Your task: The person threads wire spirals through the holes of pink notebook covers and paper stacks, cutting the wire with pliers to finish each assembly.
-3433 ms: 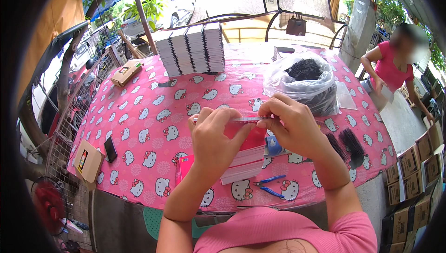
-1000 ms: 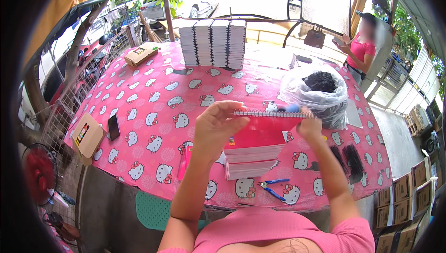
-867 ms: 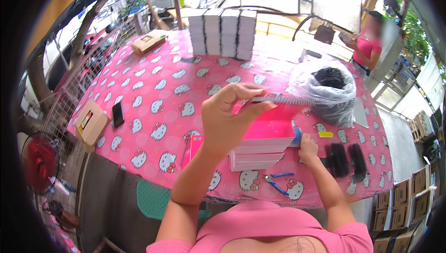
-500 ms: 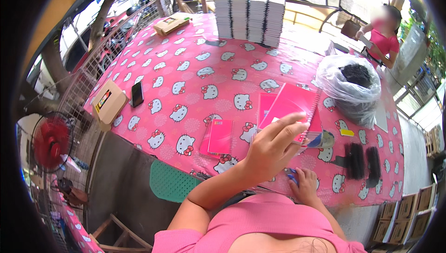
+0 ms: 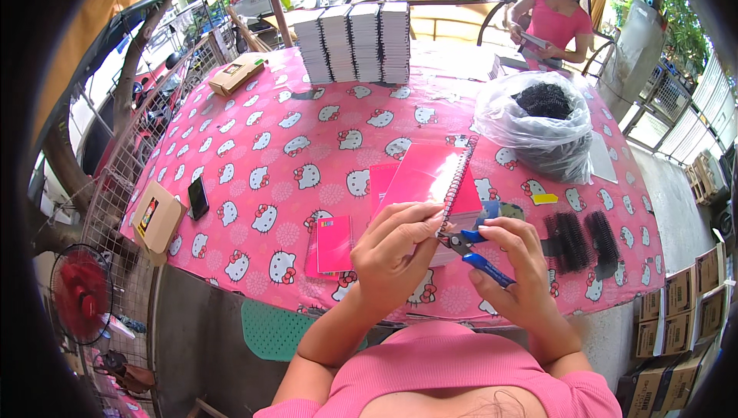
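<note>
our left hand (image 5: 400,257) pinched a pink notebook (image 5: 423,176) near its coil's (image 5: 459,180) near end; our right hand (image 5: 516,264), fingers half curled, held blue-handled cutters (image 5: 463,246) there.

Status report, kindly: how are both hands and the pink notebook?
Left hand pinching pink notebook at lower end of coil. Right hand holding blue pliers, tips at same end. Left fingertips close beside pliers' tips.
</note>
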{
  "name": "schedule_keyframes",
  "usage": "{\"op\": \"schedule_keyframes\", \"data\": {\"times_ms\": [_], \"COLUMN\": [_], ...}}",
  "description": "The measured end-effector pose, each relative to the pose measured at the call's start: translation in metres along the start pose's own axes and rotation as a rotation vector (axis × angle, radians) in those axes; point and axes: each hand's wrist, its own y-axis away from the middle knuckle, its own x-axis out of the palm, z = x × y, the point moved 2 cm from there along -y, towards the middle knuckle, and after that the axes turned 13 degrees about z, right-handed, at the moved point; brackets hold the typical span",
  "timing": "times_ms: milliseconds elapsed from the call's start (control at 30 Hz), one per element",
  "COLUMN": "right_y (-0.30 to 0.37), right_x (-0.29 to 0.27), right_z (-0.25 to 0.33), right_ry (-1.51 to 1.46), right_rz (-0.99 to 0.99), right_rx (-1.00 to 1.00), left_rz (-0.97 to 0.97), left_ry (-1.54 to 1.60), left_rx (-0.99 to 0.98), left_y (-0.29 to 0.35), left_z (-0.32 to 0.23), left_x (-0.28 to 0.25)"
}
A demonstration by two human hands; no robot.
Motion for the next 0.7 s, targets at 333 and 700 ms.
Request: {"op": "schedule_keyframes", "data": {"times_ms": [333, 700], "right_y": [0.021, 0.043], "right_x": [0.044, 0.054], "right_z": [-0.025, -0.099], "right_ry": [-0.751, -0.009], "right_rz": [0.303, 0.022], "right_rx": [0.272, 0.249], "left_rz": [-0.511, -0.349], "left_ry": [-0.042, -0.499], "left_rx": [-0.033, -1.117], "left_y": [0.028, 0.233], "left_z": [0.023, 0.160], "left_x": [-0.030, -0.087]}}
